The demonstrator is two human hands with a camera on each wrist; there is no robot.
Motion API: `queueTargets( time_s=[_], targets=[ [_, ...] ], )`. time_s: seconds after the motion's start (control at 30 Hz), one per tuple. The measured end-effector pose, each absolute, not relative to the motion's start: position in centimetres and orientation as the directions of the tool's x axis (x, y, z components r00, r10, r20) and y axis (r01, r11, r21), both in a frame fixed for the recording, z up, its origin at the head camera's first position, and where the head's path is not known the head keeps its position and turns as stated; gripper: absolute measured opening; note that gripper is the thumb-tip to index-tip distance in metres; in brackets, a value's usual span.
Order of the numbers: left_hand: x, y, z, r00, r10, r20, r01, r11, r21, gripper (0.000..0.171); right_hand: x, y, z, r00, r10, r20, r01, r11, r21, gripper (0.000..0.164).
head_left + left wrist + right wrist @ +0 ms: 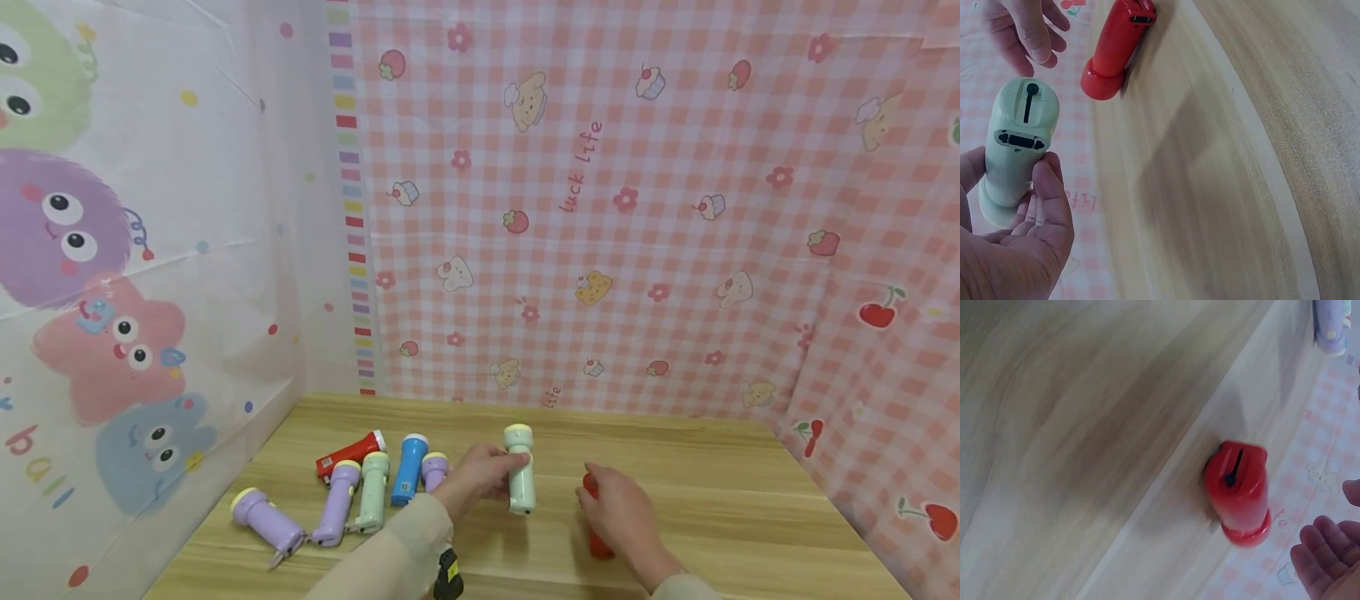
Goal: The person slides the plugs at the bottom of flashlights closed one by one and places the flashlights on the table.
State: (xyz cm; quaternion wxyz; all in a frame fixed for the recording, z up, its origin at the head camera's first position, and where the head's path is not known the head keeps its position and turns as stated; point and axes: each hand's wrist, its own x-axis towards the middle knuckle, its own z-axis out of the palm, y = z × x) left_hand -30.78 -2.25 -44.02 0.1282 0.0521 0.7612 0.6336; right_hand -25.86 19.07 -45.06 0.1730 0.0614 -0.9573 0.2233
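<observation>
A pale green flashlight (521,487) with a cream head is held by my left hand (480,475), head pointing away from me. In the left wrist view, thumb and fingers grip the sides of this green flashlight (1010,159), and its base shows a dark slot. My right hand (622,510) is above a red flashlight (601,543) and partly hides it in the head view. The right wrist view has the red flashlight (1238,487) lying on the table, with the right hand's loosely bent fingers (1322,553) apart from it, holding nothing.
On the left of the wooden table (712,475) lie a red flashlight (348,455), a blue flashlight (408,471), another green flashlight (372,493) and several purple flashlights (336,504), one partly behind my left arm. A checked pink cloth (600,250) hangs along the back edge.
</observation>
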Motion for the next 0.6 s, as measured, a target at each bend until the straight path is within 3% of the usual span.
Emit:
queueTargets(
  time_s=[0.6],
  targets=[
    [-30.4, -0.5, -45.2, -0.967, 0.228, -0.112, -0.067, 0.199, 0.978, 0.033, -26.5, 21.3, -45.1, -0.986, 0.048, 0.157, -0.017, 0.923, -0.385, 0.038]
  ],
)
